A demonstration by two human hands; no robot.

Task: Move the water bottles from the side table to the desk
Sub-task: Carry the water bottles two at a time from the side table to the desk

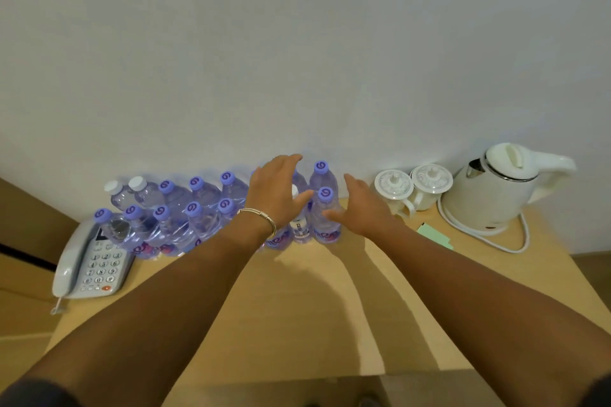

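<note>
The wooden table [297, 307] bears water bottles [198, 208] (two rows), telephone [92, 261], kettle [496, 188], lidded cups [413, 185].

Table [264, 307]: phone [91, 261] at left; bottles [185, 208] in two rows against the wall, centre; cups [413, 188], then kettle [496, 188], at right.

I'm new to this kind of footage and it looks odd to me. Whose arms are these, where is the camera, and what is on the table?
There is no machine here. A person wears a wide-angle camera on the head, so you look forward and down along their own two arms.

The left hand, with a bracelet at the wrist, reaches over the water bottles, fingers spread. The right hand is open beside a purple-capped bottle. Neither clearly grips anything yet.

The bottles stand in rows against the wall on a wooden table. A phone lies at the left; two lidded cups, a green note and a white kettle are at the right.
</note>
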